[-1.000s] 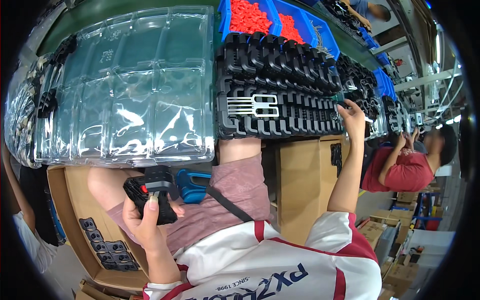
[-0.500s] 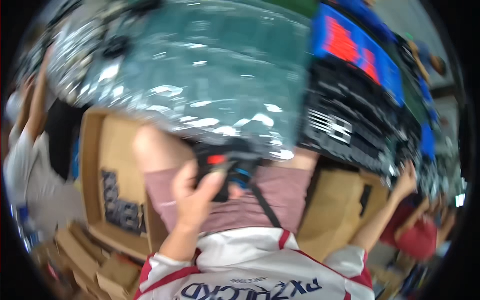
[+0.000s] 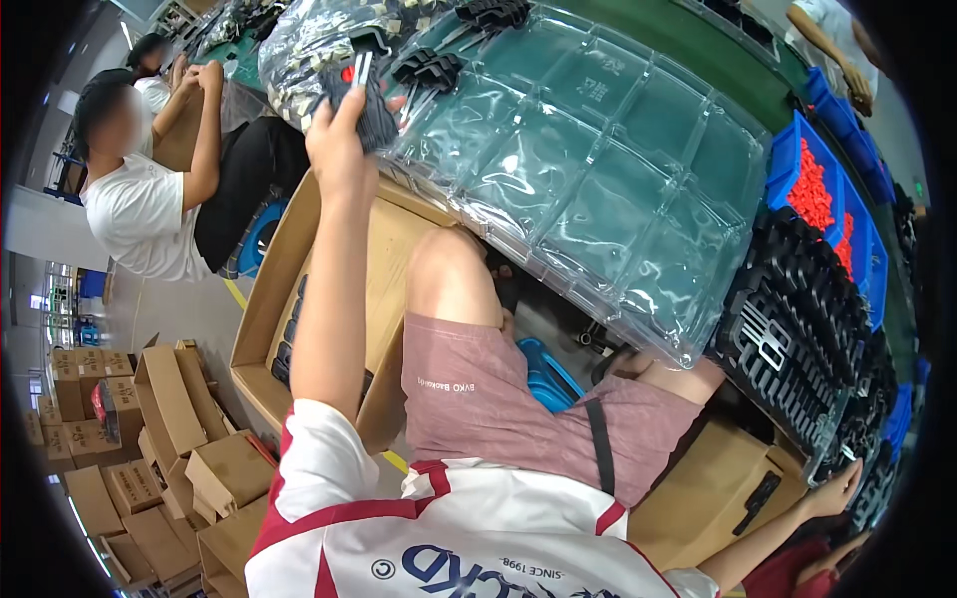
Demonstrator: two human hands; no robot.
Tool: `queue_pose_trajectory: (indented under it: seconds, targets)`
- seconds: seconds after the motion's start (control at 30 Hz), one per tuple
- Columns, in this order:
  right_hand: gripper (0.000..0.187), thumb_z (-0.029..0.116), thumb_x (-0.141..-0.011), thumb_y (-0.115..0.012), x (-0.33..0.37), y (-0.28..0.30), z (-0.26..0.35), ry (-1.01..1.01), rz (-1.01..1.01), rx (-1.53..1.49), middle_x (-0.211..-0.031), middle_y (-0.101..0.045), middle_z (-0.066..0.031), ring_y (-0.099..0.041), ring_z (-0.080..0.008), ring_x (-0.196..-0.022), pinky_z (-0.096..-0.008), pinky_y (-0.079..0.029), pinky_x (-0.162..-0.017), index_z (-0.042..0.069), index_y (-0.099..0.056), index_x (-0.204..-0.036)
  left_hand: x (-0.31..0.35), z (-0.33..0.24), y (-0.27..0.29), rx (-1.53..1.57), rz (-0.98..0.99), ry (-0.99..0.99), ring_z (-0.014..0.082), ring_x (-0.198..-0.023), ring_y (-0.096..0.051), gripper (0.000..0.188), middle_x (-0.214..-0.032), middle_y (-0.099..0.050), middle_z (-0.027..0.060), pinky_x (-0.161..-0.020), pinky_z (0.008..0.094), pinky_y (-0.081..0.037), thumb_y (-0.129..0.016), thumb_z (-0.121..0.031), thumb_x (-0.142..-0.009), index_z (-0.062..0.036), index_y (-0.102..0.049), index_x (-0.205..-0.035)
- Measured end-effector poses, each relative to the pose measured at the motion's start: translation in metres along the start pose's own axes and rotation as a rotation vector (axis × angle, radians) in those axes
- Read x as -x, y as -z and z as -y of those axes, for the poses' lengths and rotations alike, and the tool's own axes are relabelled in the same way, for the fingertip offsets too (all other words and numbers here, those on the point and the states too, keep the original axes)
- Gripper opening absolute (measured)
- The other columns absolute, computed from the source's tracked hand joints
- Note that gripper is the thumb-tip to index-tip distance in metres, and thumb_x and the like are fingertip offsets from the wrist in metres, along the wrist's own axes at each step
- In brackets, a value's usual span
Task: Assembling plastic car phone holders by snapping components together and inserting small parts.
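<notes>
left hand [image 3: 341, 149]: fingers grasping black part [image 3: 375, 125], seemingly to steady it | right hand [image 3: 839, 490]: grip, I can't tell | black pieces [image 3: 805, 329]: right, presumably for reach

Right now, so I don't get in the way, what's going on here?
The person's left hand holds a black part with a red piece on it, by the left end of a clear plastic tray. Their right hand is near rows of black components; whether it grips anything is unclear. A co-worker in white sits to the left.
</notes>
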State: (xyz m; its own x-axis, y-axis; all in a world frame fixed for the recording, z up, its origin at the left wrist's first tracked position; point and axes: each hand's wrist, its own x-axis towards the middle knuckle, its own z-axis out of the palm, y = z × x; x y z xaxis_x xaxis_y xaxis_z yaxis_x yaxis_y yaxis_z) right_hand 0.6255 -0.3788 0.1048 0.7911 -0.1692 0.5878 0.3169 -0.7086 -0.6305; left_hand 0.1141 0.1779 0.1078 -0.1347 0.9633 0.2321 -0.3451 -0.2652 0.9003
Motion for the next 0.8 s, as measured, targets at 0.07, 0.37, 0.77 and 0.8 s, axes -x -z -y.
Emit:
queue_pose_trajectory:
  seconds: [0.07, 0.37, 0.77, 0.8]
  targets:
    - [0.032, 0.029, -0.092, -0.058, 0.012, 0.007, 0.025, -0.016, -0.009, -0.045, -0.096, -0.069, -0.0012, -0.056, -0.01, -0.072, -0.0194, -0.044, -0.063, 0.005, -0.067, -0.111, -0.05, 0.015, 0.009, -0.036, 0.004, 0.062, 0.0243, -0.071, -0.067, 0.027, -0.095, -0.06, 0.0177, -0.053, 0.0309, -0.057, -0.056, -0.009, -0.088, 0.007, -0.045, -0.107]
    - [0.024, 0.013, -0.093, -0.056, 0.074, -0.001, 0.094, 0.035, 0.088, -0.578, -0.086, -0.063, -0.0051, -0.045, -0.0072, -0.064, -0.0168, -0.039, -0.058, 0.001, -0.064, -0.112, -0.069, 0.03, -0.007, -0.119, -0.016, 0.086, 0.0256, -0.078, -0.067, 0.025, -0.097, -0.059, 0.0185, -0.058, 0.0311, -0.059, -0.055, -0.007, -0.088, 0.0067, -0.044, -0.106]
    - [0.023, -0.009, -0.076, -0.05, 0.194, -0.02, 0.241, 0.002, 0.959, -0.977, -0.085, -0.06, -0.0105, -0.054, -0.014, -0.059, -0.0193, -0.041, -0.05, -0.004, -0.066, -0.091, 0.175, -0.071, -0.064, 0.314, 0.381, 0.514, 0.0321, -0.086, -0.066, 0.035, -0.106, -0.06, 0.0244, -0.064, 0.0326, -0.059, -0.052, -0.002, -0.088, 0.0058, -0.044, -0.121]
    - [0.026, -0.01, -0.07, -0.052, 0.204, -0.023, 0.25, 0.127, 1.082, -0.921, -0.092, -0.063, -0.0136, -0.058, -0.0158, -0.063, -0.0197, -0.045, -0.054, -0.006, -0.067, -0.092, 0.185, -0.069, -0.063, 0.354, 0.42, 0.555, 0.0318, -0.087, -0.066, 0.034, -0.106, -0.06, 0.0236, -0.065, 0.0324, -0.059, -0.052, 0.0, -0.088, 0.0059, -0.044, -0.12]
